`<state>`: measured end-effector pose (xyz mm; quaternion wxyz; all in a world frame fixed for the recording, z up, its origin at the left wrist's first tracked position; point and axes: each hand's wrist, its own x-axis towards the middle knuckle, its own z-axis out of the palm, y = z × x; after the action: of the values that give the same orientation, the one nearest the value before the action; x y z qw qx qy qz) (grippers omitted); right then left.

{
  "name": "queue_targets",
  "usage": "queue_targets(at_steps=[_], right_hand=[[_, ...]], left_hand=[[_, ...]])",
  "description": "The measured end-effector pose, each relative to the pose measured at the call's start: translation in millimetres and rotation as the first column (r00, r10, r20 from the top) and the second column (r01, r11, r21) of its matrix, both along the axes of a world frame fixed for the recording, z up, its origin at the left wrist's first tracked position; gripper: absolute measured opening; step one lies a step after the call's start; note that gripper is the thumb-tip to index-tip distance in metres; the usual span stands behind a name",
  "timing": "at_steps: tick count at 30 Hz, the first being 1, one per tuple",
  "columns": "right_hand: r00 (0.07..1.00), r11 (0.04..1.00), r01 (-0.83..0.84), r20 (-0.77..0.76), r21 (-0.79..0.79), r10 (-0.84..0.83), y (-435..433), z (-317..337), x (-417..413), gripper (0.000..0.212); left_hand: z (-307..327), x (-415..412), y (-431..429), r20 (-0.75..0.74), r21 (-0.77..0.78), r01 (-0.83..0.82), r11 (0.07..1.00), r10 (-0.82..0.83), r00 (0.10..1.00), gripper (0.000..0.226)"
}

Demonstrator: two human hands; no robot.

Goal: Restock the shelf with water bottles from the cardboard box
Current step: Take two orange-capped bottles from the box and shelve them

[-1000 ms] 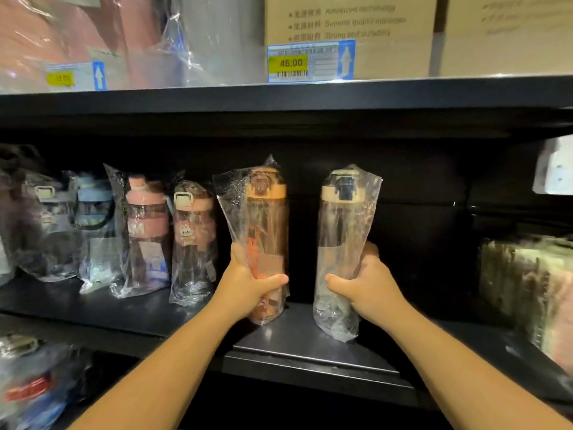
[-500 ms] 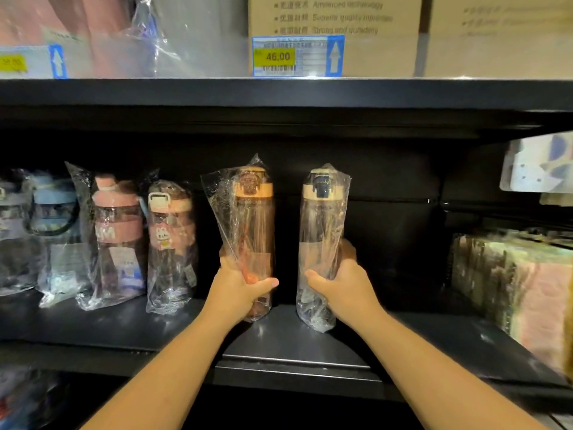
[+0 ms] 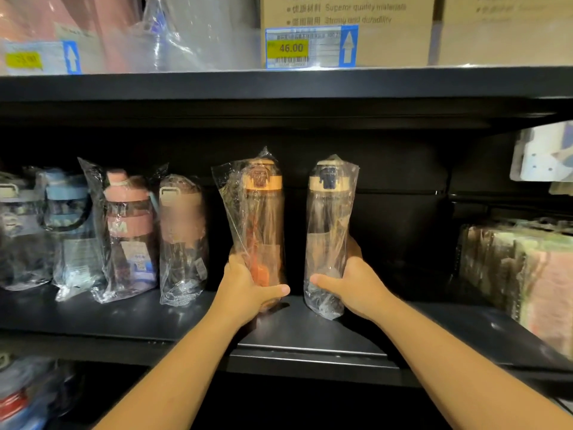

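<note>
Black shelf [image 3: 310, 335]: left hand [image 3: 245, 290] wraps orange-lid bottle [image 3: 263, 218] base, right hand [image 3: 356, 287] wraps cream-lid bottle [image 3: 328, 218] base.

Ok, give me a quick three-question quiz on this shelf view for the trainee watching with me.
1. True or false: the left hand grips the orange-lidded bottle near its base.
2. The cream-lidded bottle in the right hand is: A) lying flat, B) upright in a clear bag, C) upside down.
3. Fill in: the price tag on the upper shelf reads ___.
Key: 1 true; 2 B; 3 46.00.
</note>
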<state>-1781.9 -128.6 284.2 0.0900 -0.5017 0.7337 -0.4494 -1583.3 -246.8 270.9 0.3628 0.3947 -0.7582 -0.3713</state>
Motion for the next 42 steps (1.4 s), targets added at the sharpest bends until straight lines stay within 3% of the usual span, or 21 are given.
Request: queue_targets(at_steps=[2, 4, 6, 8, 10, 14, 19, 24, 30, 33, 36, 39, 42], right_hand=[[1.000, 0.998, -0.017, -0.006, 0.063, 0.017, 10, -5, -3, 0.117], [0.998, 0.984, 0.008, -0.062, 0.176, 0.003, 28, -7, 1, 0.133], [0.984, 0.944, 0.072, -0.179, 0.321, -0.015, 51, -12, 7, 0.115], [0.938, 0.878, 0.180, -0.346, 0.444, -0.017, 72, -16, 16, 0.084], [0.871, 0.813, 0.276, -0.490, 0.512, 0.013, 86, -20, 24, 0.087], [0.795, 0.806, 0.358, -0.607, 0.471, 0.003, 97, -31, 36, 0.101], [0.752, 0.788, 0.437, -0.657, 0.433, -0.056, 98, -39, 42, 0.108], [0.720, 0.793, 0.484, -0.684, 0.370, -0.121, 108, -49, 51, 0.104], [0.711, 0.810, 0.519, -0.665, 0.273, -0.231, 116, -64, 63, 0.110], [0.697, 0.822, 0.509, -0.683, 0.256, -0.219, 128, -78, 75, 0.109], [0.738, 0.830, 0.489, -0.634, 0.269, -0.230, 147, -91, 90, 0.105], [0.736, 0.789, 0.528, -0.634, 0.316, -0.239, 169, -109, 101, 0.101], [0.762, 0.659, 0.590, -0.593, 0.467, -0.261, 204, -147, 110, 0.104]], left_hand=[[0, 12, 14, 0.089, -0.012, -0.005, 1.000, 0.006, 0.996, 0.118], [-2, 28, 32, 0.220, -0.041, 0.007, 0.999, 0.002, 0.975, 0.136], [-9, 43, 48, 0.389, -0.169, 0.048, 0.984, 0.022, 0.921, 0.128], [-18, 53, 61, 0.579, -0.363, 0.102, 0.926, 0.139, 0.804, 0.111], [-30, 59, 69, 0.648, -0.484, 0.130, 0.865, 0.255, 0.717, 0.117], [-47, 70, 71, 0.630, -0.547, 0.158, 0.822, 0.280, 0.725, 0.095], [-53, 74, 67, 0.676, -0.519, 0.239, 0.821, 0.223, 0.703, 0.076], [-58, 76, 59, 0.655, -0.570, 0.292, 0.768, 0.210, 0.726, 0.075], [-73, 80, 50, 0.559, -0.705, 0.330, 0.627, 0.206, 0.803, 0.076], [-76, 80, 55, 0.516, -0.726, 0.303, 0.618, 0.197, 0.834, 0.084], [-83, 78, 70, 0.551, -0.700, 0.310, 0.643, 0.211, 0.807, 0.093], [-94, 73, 86, 0.574, -0.692, 0.304, 0.655, 0.243, 0.782, 0.098], [-111, 69, 109, 0.579, -0.684, 0.343, 0.644, 0.193, 0.792, 0.095]])
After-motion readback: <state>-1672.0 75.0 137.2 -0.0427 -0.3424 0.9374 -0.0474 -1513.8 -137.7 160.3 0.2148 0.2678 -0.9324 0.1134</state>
